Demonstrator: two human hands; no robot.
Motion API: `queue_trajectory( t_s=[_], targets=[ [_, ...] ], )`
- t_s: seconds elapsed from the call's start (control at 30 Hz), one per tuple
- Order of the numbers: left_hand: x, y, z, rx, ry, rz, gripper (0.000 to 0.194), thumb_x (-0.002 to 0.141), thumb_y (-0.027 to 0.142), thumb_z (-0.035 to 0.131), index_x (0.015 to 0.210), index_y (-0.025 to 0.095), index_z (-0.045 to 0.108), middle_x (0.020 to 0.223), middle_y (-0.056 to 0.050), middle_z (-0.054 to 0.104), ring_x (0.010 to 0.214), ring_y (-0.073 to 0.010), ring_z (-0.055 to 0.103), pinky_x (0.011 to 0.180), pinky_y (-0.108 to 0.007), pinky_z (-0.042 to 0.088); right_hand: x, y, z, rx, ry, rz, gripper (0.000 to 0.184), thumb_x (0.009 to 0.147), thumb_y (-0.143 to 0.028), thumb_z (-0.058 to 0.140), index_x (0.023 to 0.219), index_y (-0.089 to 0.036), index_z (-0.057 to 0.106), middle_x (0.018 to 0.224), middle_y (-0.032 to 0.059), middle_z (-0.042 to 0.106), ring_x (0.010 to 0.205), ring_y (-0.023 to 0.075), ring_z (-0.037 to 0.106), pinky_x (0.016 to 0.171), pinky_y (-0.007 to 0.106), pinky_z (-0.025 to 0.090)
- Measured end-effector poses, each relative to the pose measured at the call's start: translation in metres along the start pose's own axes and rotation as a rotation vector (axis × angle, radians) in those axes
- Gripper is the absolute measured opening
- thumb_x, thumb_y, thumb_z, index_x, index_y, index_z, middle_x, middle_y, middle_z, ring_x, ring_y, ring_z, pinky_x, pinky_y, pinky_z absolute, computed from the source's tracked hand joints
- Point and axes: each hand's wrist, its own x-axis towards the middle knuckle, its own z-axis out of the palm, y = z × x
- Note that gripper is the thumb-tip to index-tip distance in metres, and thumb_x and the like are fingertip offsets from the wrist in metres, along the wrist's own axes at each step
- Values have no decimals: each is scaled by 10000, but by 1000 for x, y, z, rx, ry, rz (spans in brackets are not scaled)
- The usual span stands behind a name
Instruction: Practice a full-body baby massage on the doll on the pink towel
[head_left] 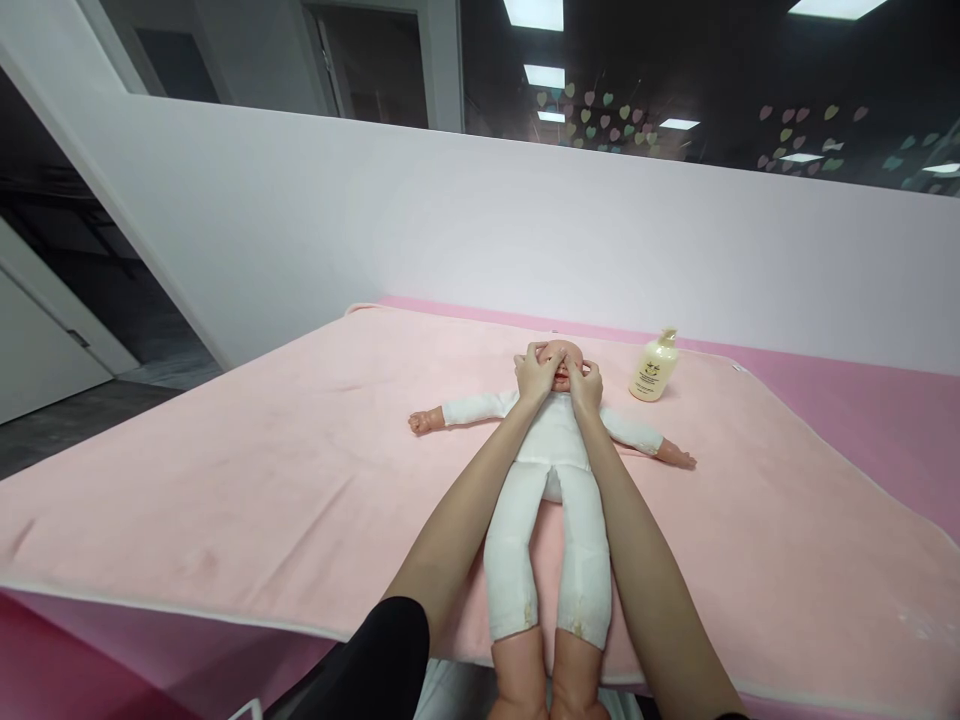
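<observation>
Left hand (533, 378) and right hand (587, 386) clasp the doll's head (567, 348) from both sides.

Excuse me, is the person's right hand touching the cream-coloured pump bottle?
Apart. The head view shows bare pink blanket between the right hand and the cream-coloured pump bottle.

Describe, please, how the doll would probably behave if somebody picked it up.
The doll would probably flex at the hips, where its white fabric shows seams or creases. Its lower legs look smooth and moulded, so they are likely stiffer, and perhaps a little slippery.
</observation>
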Motion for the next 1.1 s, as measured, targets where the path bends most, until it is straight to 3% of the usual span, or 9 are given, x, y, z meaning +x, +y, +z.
queue_trajectory(
  t_s=[0.4,0.57,0.7,0.9,1.1],
  targets=[
    [10,-17,7,-114,-41,-85,381,832,398,464,1157,230,569,1153,-88,512,1055,-196,537,963,-295,378,-1,-2,-4,147,-18,101,336,761,-481,475,877,-191,596,924,46,655,890,192,586,786,270,422],
    [14,-25,7,-157,-48,-5,393,839,360,452,1162,176,577,1197,-98,561,1114,-203,520,987,-299,368,-1,1,-4,236,-8,111,301,748,-432,496,875,-186,613,965,41,655,894,180,583,800,264,424],
    [11,-36,-3,-202,-153,98,400,850,332,426,1181,154,564,1260,-84,551,1187,-198,480,1020,-306,342,2,6,-3,248,-19,109,301,761,-409,467,874,-185,633,984,44,656,905,186,579,814,280,423],
    [1,-44,-25,-149,-346,167,587,797,446,523,1317,189,433,1402,-67,403,1295,-218,362,1067,-314,282,1,11,-4,225,-46,12,371,766,-438,484,1004,-195,631,1090,44,631,1007,188,559,894,294,401],
    [-2,-38,-26,-111,-353,161,698,720,418,633,1336,188,401,1410,-82,388,1293,-235,361,1059,-315,294,-2,17,-10,267,-148,-76,473,766,-482,508,1116,-174,586,1173,67,592,1088,191,529,962,319,380]
  ],
)
